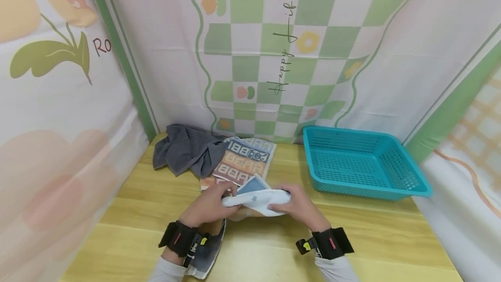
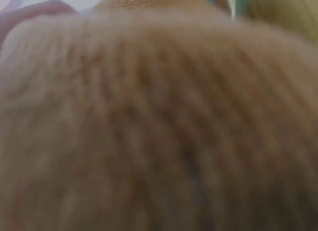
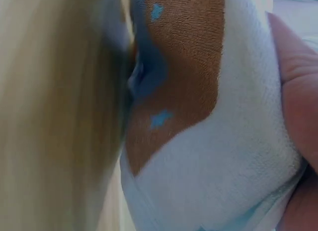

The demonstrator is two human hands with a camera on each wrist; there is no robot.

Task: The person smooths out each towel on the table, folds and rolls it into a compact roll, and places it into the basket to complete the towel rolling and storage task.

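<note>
Both hands meet on a folded white towel [image 1: 256, 201] with brown and blue patches, held just above the desk [image 1: 352, 238]. The left hand [image 1: 209, 206] has its grip curled round the towel's left end; the right hand [image 1: 299, 206] has its grip closed over the right end, fingers on top. In the right wrist view the white terry edge [image 3: 238, 156] lies against the fingers [image 3: 298, 92]. The left wrist view is a blur of orange-brown pile. Just beyond the hands lies a lettered patterned towel [image 1: 244, 158], with a grey cloth [image 1: 185, 149] bunched at its left. Beyond the right hand, well apart, sits a teal basket [image 1: 415, 186].
</note>
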